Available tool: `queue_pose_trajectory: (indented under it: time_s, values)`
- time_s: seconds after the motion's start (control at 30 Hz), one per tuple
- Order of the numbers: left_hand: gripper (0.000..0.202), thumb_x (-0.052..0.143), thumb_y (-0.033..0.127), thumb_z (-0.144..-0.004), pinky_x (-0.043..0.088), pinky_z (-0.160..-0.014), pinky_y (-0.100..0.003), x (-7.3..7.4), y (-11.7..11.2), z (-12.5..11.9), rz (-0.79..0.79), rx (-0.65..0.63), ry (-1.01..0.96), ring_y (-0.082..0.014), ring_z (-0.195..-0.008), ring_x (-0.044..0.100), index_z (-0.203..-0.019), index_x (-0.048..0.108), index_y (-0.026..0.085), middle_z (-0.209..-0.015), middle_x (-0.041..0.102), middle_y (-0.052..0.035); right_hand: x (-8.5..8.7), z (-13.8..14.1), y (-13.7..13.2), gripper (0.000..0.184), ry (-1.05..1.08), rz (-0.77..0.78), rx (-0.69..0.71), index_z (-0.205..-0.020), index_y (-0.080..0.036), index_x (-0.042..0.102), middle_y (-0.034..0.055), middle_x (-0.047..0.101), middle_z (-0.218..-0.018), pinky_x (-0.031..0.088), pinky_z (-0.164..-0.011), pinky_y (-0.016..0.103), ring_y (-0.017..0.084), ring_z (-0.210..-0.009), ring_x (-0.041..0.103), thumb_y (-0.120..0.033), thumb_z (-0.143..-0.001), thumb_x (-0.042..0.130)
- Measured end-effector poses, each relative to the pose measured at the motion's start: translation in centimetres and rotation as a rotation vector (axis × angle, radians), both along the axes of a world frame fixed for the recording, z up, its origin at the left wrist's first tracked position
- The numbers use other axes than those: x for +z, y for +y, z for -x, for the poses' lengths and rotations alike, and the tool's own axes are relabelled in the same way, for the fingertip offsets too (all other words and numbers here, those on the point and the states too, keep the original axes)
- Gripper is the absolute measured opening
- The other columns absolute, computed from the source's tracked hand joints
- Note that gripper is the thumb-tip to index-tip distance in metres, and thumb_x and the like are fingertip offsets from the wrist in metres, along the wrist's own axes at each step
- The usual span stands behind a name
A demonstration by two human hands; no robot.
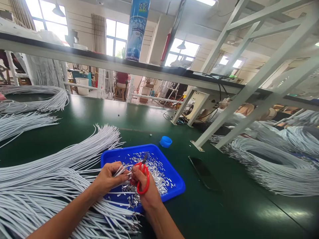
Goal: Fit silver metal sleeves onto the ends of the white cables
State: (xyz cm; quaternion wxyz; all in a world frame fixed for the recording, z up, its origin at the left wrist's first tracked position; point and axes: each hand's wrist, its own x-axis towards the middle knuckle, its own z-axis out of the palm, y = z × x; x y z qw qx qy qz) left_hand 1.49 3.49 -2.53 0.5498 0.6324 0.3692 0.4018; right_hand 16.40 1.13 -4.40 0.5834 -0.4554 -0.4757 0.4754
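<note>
My left hand (112,174) pinches the ends of a few white wires (121,170) above a blue tray (179,186). Close against it, my right hand (147,186) has red-handled scissors (147,182) in its grip, with the dark blades pointing away from me. The right thumb and fingertips meet at the wire ends, and what lies between them is too small to make out. Many small shiny metal terminals (159,176) lie scattered in the tray. A thick bundle of white wires (62,156) stretches from the left, some of it across the tray's near left edge.
Beyond the tray sit a blue cap (165,141) and, to the right, a dark phone (204,174). Coiled wires (276,166) lie at right, more wires (32,96) at far left. Slanting white metal legs (224,132) stand on the green table. A spray can (137,31) tops the shelf.
</note>
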Motion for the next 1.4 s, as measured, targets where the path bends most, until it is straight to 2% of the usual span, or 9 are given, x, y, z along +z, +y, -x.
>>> queue_pose_trajectory:
  time_s: [0.1, 0.17, 0.33, 0.5, 0.63, 0.8, 0.93, 1.1, 1.4]
  values:
    - [0.029, 0.072, 0.041, -0.063, 0.031, -0.051, -0.022, -0.3, 0.1, -0.3, 0.254, -0.021, -0.105, -0.0095, -0.05, 0.041, -0.063, 0.067, 0.012, -0.052, 0.051, 0.0019, 0.1, -0.6, -0.3, 0.028, -0.254, -0.148, -0.14, -0.06, -0.02, 0.054, 0.0015, 0.049, -0.059, 0.039, -0.061, 0.03, 0.016, -0.062, 0.046, -0.043, -0.069, 0.065]
    - [0.032, 0.072, 0.042, -0.063, 0.027, -0.048, -0.022, -0.5, 0.1, -0.4, 0.382, -0.065, -0.135, -0.0079, -0.046, 0.037, -0.061, 0.066, 0.011, -0.047, 0.049, 0.0025, 0.5, -1.1, -0.1, 0.027, -0.27, -0.192, -0.185, -0.06, -0.02, 0.055, 0.0023, 0.051, -0.062, 0.039, -0.064, 0.031, 0.017, -0.066, 0.046, -0.042, -0.068, 0.067]
    - [0.029, 0.075, 0.039, -0.06, 0.026, -0.048, -0.021, -0.5, 0.0, -0.2, 0.385, -0.005, -0.151, -0.007, -0.046, 0.037, -0.064, 0.068, 0.011, -0.049, 0.052, 0.0026, 1.3, -3.1, 1.6, 0.033, 0.124, -0.128, -0.366, -0.06, -0.021, 0.042, -0.0038, 0.041, -0.056, 0.038, -0.053, 0.026, 0.012, -0.052, 0.042, -0.046, -0.077, 0.055]
    - [0.027, 0.076, 0.032, -0.06, 0.028, -0.049, -0.019, -0.1, 0.1, 0.3, 0.443, -0.032, -0.182, -0.0066, -0.048, 0.041, -0.076, 0.07, 0.011, -0.053, 0.055, 0.0026, 1.6, -3.3, 0.7, 0.036, -0.069, -0.065, -0.21, -0.055, -0.019, 0.044, -0.0034, 0.041, -0.052, 0.033, -0.048, 0.024, 0.011, -0.049, 0.039, -0.044, -0.077, 0.058]
    - [0.028, 0.077, 0.03, -0.059, 0.025, -0.045, -0.019, 0.0, 0.5, 1.0, 0.48, -0.106, -0.161, -0.0054, -0.044, 0.039, -0.077, 0.07, 0.009, -0.05, 0.053, 0.003, 2.4, -1.6, -1.0, 0.02, -0.349, -0.272, -0.062, -0.07, -0.018, 0.06, 0.0018, 0.056, -0.068, 0.04, -0.061, 0.027, 0.016, -0.065, 0.051, -0.036, -0.079, 0.058]
    - [0.026, 0.08, 0.028, -0.055, 0.033, -0.048, -0.02, 0.1, 0.9, 1.2, 0.47, 0.016, -0.213, -0.0086, -0.048, 0.049, -0.068, 0.066, 0.01, -0.052, 0.06, -0.0008, 2.0, -1.1, -0.4, 0.021, -0.552, -0.19, 0.122, -0.074, -0.018, 0.065, 0.0002, 0.058, -0.066, 0.039, -0.056, 0.024, 0.014, -0.06, 0.051, -0.036, -0.08, 0.055]
    - [0.024, 0.076, 0.029, -0.061, 0.032, -0.049, -0.019, 0.6, 1.0, 1.3, 0.435, -0.015, -0.28, -0.0078, -0.052, 0.049, -0.068, 0.063, 0.01, -0.059, 0.06, -0.0013, 1.0, -1.8, 0.7, 0.024, -0.73, -0.133, 0.124, -0.069, -0.016, 0.061, 0.0002, 0.055, -0.067, 0.036, -0.055, 0.022, 0.013, -0.061, 0.05, -0.039, -0.078, 0.058]
    - [0.03, 0.076, 0.034, -0.061, 0.013, -0.041, -0.019, 1.0, 1.1, 1.4, 0.429, 0.054, -0.25, -0.0027, -0.042, 0.029, -0.073, 0.061, 0.011, -0.053, 0.045, 0.0058, 1.1, -2.2, 0.6, 0.03, -0.907, -0.154, 0.11, -0.064, -0.017, 0.056, -0.0004, 0.052, -0.067, 0.033, -0.054, 0.022, 0.012, -0.06, 0.046, -0.043, -0.078, 0.057]
    - [0.03, 0.072, 0.038, -0.064, 0.007, -0.041, -0.02, 1.0, 1.1, 1.5, 0.423, 0.041, -0.259, -0.001, -0.041, 0.023, -0.07, 0.058, 0.012, -0.056, 0.044, 0.0055, 1.1, -2.2, 0.5, 0.037, -0.924, -0.178, 0.115, -0.053, -0.018, 0.05, -0.0026, 0.048, -0.057, 0.026, -0.05, 0.022, 0.01, -0.052, 0.04, -0.044, -0.08, 0.053]
